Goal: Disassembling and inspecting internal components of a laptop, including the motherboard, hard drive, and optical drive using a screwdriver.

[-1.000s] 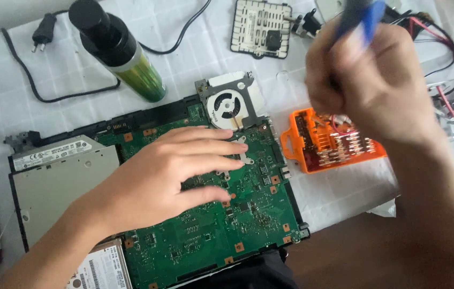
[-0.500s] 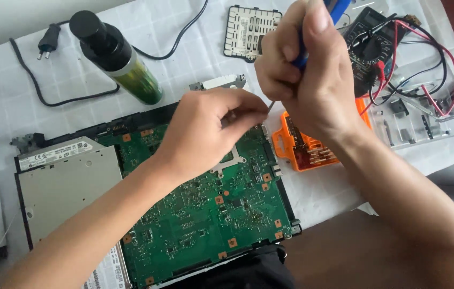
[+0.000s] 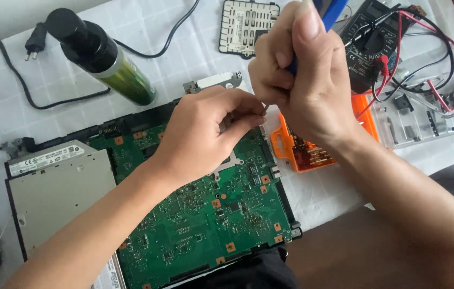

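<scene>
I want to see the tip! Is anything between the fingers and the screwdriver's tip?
No. The left hand pinches the metal tip of the blue screwdriver directly; the right hand grips its handle. Nothing visible sits between them.

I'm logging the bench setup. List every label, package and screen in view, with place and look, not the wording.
Label on optical drive: left of the green board, long white strip with dark print.
Spray can: upper left, lying down, black cap, green printed wrap.
Multimeter: upper right, black; its screen is not clearly visible.
</scene>
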